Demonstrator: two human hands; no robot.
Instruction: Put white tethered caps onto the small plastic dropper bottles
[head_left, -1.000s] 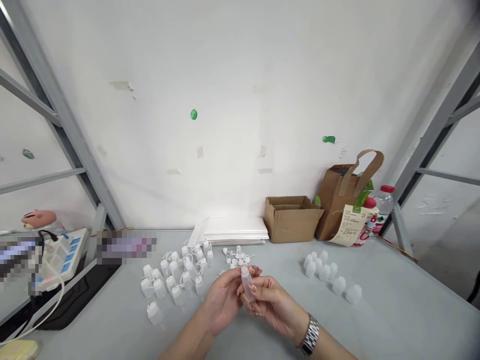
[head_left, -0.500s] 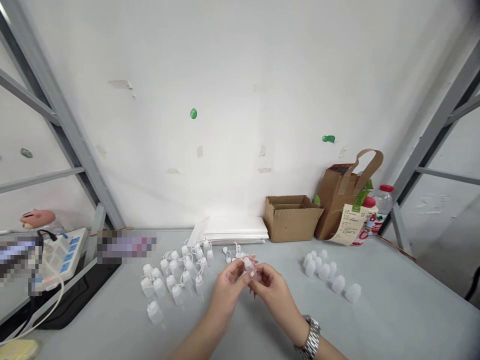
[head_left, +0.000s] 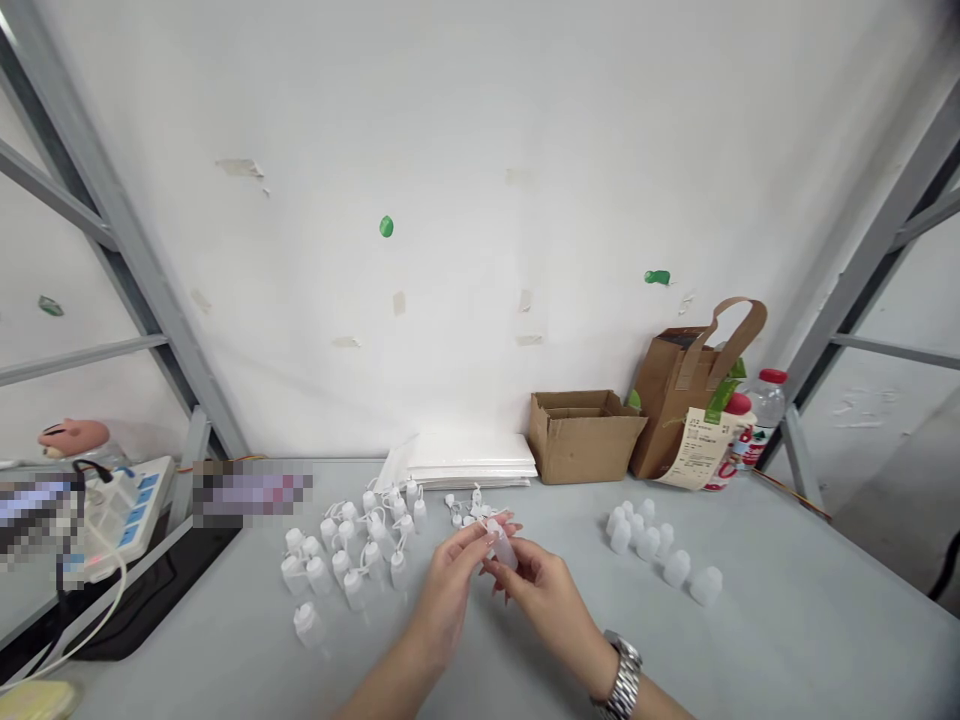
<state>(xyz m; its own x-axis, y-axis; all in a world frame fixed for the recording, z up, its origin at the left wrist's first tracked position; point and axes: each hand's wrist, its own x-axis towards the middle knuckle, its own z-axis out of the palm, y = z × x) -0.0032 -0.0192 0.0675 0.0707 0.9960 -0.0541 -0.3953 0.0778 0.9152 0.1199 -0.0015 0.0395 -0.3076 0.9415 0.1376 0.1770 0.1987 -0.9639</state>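
Note:
Between my two hands is a small translucent plastic bottle (head_left: 503,549), tilted, its top toward the wall. My left hand (head_left: 456,577) pinches it near the top, thumb and fingers closed round the neck. Lower on the body, my right hand (head_left: 536,580) grips it with thumb and fingertips. Just beyond my fingers lie several small white caps (head_left: 469,508) with loops. To the left stand several capped white bottles (head_left: 377,540) with strap loops at their tops. On the right is a group of bottles (head_left: 648,542) without visible loops.
A stack of white sheets or packets (head_left: 469,460) lies against the wall, beside an open cardboard box (head_left: 585,450). A brown paper bag (head_left: 667,400) and a red-capped bottle (head_left: 766,410) stand back right. At left are a power strip (head_left: 142,510) with cables and a black flat panel (head_left: 161,590).
The bottle in my hands has tipped so more of its body shows. My right hand has shifted slightly down along it; the bottles on the table have not moved.

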